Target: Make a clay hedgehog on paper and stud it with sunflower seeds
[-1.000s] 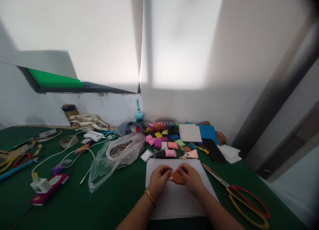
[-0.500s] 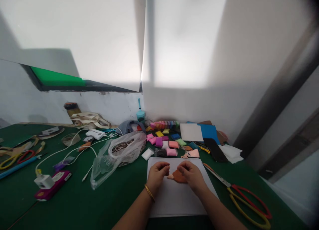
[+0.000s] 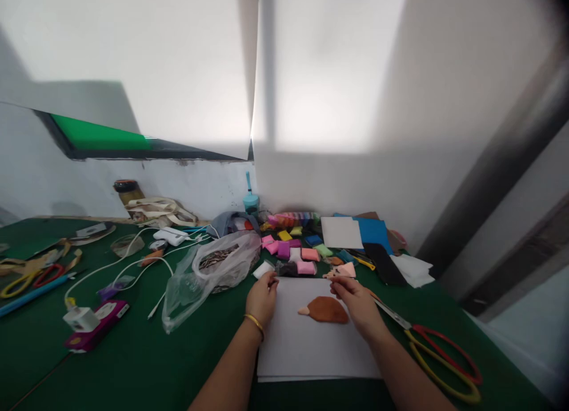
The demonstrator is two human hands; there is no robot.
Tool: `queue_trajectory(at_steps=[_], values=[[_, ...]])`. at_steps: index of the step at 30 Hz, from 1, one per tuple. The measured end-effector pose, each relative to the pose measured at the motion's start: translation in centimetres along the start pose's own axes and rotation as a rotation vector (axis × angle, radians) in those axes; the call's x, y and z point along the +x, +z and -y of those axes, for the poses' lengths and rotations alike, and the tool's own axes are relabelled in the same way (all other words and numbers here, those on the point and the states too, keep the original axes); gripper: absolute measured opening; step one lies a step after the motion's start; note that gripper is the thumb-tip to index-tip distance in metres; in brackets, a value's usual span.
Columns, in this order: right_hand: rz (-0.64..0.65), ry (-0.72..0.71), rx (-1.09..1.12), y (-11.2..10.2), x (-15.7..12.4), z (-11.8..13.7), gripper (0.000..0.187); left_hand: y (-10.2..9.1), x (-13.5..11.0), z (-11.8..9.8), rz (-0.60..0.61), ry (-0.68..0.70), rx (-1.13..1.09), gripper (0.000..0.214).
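On a stack of white paper lies a flat brown oval of modelling clay. A small peach-coloured clay tip touches its left end. My left hand, with a gold bangle on the wrist, is at the paper's upper left edge, its fingers curled together; whatever they grip is hidden. Over the right side of the paper, just right of the brown oval, is my right hand. Its thumb and fingertips are pinched together, and anything between them is too small to make out.
Several coloured clay packets lie behind the paper. Large scissors with red and yellow handles rest at the right. A clear plastic bag, white cables and a magenta power strip are on the left of the green table.
My hands have moved apart, the left one to the left and the right one slightly right. More of the brown oval now shows between them. The paper's left edge sits at a different angle.
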State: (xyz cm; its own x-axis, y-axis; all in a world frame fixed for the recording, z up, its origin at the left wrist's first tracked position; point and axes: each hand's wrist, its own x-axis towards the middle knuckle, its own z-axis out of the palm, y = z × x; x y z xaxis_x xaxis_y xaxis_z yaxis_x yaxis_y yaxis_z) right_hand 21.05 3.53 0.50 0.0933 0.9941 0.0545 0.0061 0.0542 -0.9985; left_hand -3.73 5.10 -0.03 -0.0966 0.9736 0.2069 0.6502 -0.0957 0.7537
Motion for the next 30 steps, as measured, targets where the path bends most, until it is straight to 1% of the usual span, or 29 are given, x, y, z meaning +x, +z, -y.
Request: queue_trajectory(at_steps=[2,4,6,8,11,14,16,19,21,24,27,28,30], values=[[-0.005,0.000,-0.002,-0.7,0.3,-0.1,0.034,-0.1,-0.1,-0.3,0.041,0.014,0.141,0.021],[0.001,0.003,-0.008,-1.2,0.5,-0.3,0.029,-0.2,-0.2,-0.6,0.053,0.034,0.279,0.016],[0.025,-0.003,-0.013,-1.4,0.5,-0.5,0.027,-0.3,-0.4,-1.0,0.047,0.029,0.380,0.015],[0.036,-0.027,-0.012,-1.4,0.4,-0.7,0.029,-0.4,-0.5,-1.2,0.051,0.003,0.441,0.018],[0.025,-0.034,0.012,-0.9,0.3,-0.8,0.032,-0.6,-0.7,-1.5,0.075,-0.022,0.473,0.018],[0.016,0.020,0.070,-0.3,0.1,-0.7,0.035,-0.7,-1.0,-1.9,0.079,-0.035,0.479,0.021],[0.018,0.043,0.110,0.1,0.0,-0.6,0.038,-0.7,-1.2,-2.3,0.044,-0.027,0.481,0.024],[0.028,0.039,0.131,0.7,-0.3,-0.4,0.039,-0.7,-1.6,-2.7,-0.036,0.009,0.486,0.028],[0.024,0.023,0.114,0.9,-0.4,-0.4,0.038,-0.7,-1.8,-3.0,-0.044,0.022,0.494,0.025],[0.029,-0.005,0.053,0.5,-0.3,-0.6,0.032,-0.8,-1.9,-3.1,-0.006,0.010,0.520,0.017],[0.007,0.003,0.005,-0.3,0.2,-0.9,0.030,-1.0,-1.9,-3.1,0.022,0.001,0.537,0.012],[-0.015,0.017,0.007,-0.7,0.4,-1.0,0.030,-1.0,-2.0,-3.2,0.032,0.014,0.533,0.012],[-0.068,0.057,0.042,-1.3,0.8,-1.3,0.031,-1.0,-2.5,-3.2,0.063,0.097,0.505,0.017]])
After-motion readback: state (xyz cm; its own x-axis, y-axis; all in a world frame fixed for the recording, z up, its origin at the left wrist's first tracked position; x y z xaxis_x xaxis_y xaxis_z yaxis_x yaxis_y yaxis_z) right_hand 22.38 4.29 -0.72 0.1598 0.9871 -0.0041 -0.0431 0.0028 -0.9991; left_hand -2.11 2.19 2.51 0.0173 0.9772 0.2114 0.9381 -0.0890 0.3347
